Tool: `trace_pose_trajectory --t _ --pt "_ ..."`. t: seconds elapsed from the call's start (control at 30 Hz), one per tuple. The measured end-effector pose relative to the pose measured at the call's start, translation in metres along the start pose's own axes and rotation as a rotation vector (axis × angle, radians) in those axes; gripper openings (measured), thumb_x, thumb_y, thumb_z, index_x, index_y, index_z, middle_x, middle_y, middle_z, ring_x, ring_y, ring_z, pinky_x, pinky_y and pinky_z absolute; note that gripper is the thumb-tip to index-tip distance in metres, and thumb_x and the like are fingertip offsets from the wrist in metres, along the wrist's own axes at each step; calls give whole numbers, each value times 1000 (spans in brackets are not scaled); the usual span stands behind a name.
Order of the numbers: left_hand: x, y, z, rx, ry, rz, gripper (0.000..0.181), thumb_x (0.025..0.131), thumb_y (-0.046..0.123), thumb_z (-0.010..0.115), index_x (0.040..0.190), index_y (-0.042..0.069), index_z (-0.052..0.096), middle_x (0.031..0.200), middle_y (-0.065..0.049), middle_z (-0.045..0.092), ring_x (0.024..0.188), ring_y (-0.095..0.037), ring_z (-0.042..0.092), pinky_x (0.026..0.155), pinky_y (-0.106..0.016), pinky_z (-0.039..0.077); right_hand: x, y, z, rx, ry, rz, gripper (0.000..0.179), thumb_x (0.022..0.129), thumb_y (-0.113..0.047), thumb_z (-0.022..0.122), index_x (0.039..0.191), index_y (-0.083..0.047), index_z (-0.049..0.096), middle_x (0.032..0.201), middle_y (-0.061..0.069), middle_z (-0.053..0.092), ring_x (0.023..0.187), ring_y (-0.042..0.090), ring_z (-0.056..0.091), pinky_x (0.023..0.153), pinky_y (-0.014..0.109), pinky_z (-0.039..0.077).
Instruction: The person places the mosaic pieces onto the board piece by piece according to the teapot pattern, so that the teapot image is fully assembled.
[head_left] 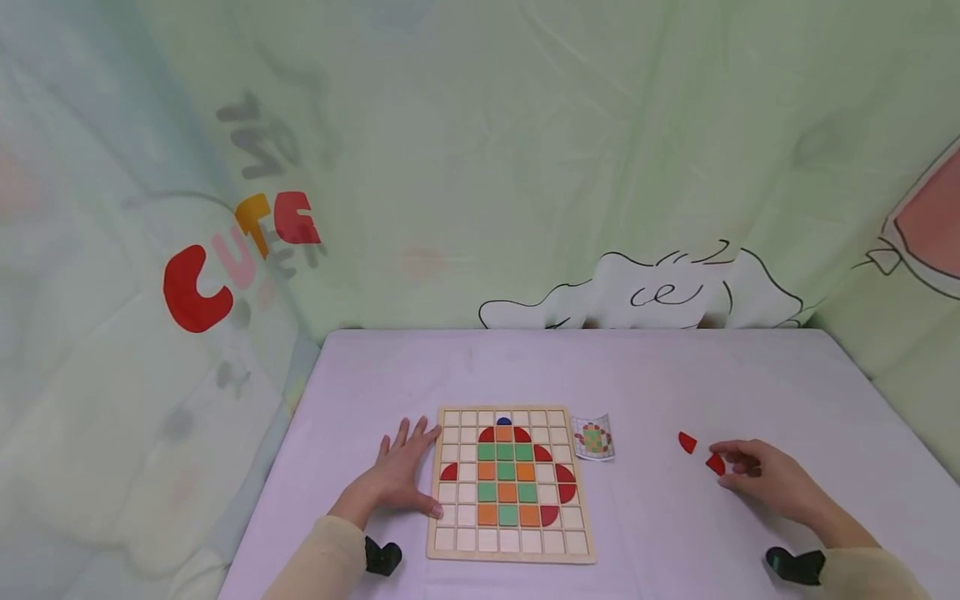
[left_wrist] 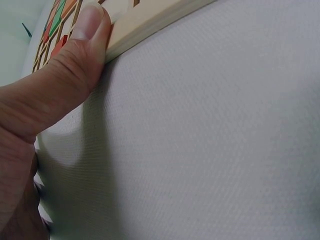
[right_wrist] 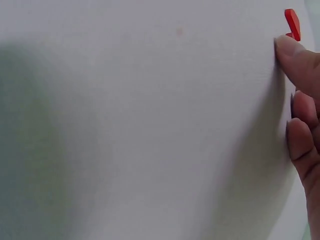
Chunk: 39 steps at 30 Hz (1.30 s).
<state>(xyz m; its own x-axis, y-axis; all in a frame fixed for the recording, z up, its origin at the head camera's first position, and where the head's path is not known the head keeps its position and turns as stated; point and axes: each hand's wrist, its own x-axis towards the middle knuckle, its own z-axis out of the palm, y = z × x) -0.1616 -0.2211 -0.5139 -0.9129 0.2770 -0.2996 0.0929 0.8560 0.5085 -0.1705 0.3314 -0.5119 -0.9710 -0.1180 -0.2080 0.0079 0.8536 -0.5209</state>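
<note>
A square wooden grid board (head_left: 487,543) lies on the table, with green, orange, red and blue tiles in some of its cells. My left hand (head_left: 401,475) rests at the board's left side, fingers spread and fairly straight. In the left wrist view its thumb (left_wrist: 75,62) presses on the board's wooden rim. Over to the right, my right hand (head_left: 772,482) pinches a red quarter-circle tile (head_left: 716,464) between thumb and fingers, at or just above the tabletop. A second red quarter-circle tile (head_left: 687,442) lies just beyond it on the cloth.
Beside the board's upper right corner lies a small picture card (head_left: 593,438) printed with a coloured tile pattern. Pale lilac cloth covers the table (head_left: 420,367). A printed fabric curtain (head_left: 465,167) hangs behind and around the sides.
</note>
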Motion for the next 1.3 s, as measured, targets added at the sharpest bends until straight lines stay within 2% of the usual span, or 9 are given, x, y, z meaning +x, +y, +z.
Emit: trace_pose_trajectory --t 0.13,0.33,0.5,0.67,0.73,1.0,1.2,1.3 --pt "-1 1 -2 -12 10 3 123 61 43 98 161 14 31 172 -17 17 159 -43 1 126 -68 2 0 2 1 12 1 6 53 86 -17 81 130 7 62 107 15 65 94 24 57 66 14 48" --pt "-2 1 -1 -5 13 4 123 61 43 97 161 15 31 172 -17 17 160 -43 1 126 -68 3 -1 -2 4 36 44 15 51 87 -16 80 127 9 62 103 14 67 89 21 57 64 16 49" --pt "-1 1 -1 4 10 5 124 61 44 97 161 15 31 172 -16 16 160 -43 1 126 -67 2 -6 -16 8 90 97 -9 49 88 -12 79 129 9 61 105 15 70 83 10 57 66 16 51" --pt "-1 0 0 3 13 4 123 61 44 97 161 15 31 172 -16 17 160 -43 1 126 -67 2 -12 -44 12 156 153 -84 45 87 -8 78 127 7 64 106 16 72 76 -1 53 66 17 52" --pt "-1 0 -1 -4 16 6 123 61 43 97 161 15 31 172 -16 17 160 -43 1 126 -68 3 -12 -57 14 187 156 -105 45 88 -9 79 127 7 65 104 15 72 76 -2 53 65 17 52" --pt "-1 0 -1 -9 15 11 123 61 43 97 161 14 31 172 -16 17 160 -43 2 126 -68 3 -6 -114 34 323 92 -147 43 88 -7 79 126 5 66 98 9 69 77 6 55 64 18 51" --pt "-1 -1 -1 -5 11 14 123 61 44 97 161 14 31 172 -16 17 160 -43 1 126 -68 3 -1 -146 51 402 26 -204 42 88 -10 79 126 3 67 91 6 66 79 8 55 64 18 48" --pt "-1 -1 -1 -2 14 17 123 61 44 97 161 14 31 172 -16 17 159 -43 2 126 -68 3 2 -161 59 428 -15 -219 41 89 -12 79 126 1 68 94 6 66 82 10 55 66 17 48"
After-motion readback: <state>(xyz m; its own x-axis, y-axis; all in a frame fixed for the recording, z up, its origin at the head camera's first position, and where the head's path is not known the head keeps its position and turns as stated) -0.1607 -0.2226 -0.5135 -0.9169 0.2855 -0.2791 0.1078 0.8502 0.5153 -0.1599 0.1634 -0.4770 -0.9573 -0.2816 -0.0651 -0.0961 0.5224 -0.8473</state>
